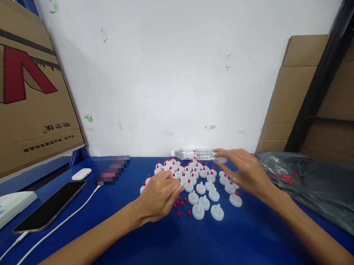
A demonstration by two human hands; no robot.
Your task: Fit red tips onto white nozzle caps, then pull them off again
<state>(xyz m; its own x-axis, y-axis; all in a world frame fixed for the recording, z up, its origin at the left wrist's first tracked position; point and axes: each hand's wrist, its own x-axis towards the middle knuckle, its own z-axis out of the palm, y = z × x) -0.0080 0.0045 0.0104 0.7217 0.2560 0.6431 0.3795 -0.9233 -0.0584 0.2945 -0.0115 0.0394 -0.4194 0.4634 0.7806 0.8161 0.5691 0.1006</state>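
Several round white plastic caps [198, 210] lie on the blue table [234, 243], many topped with a small red plug. Loose red plugs [181, 204] are scattered just right of my left hand [159, 195], which rests curled on the table at the left edge of the group, fingers bent inward; whether it holds anything is hidden. My right hand [246, 172] hovers over the right side of the caps, slightly blurred, with its fingers pinching a white cap [221, 160].
A clear water bottle [192, 154] lies on its side behind the caps at the wall. A phone [51, 210] with a white cable and a white earbud case [81, 174] sit left. A dark plastic bag [314, 185] lies right. Cardboard leans on both sides.
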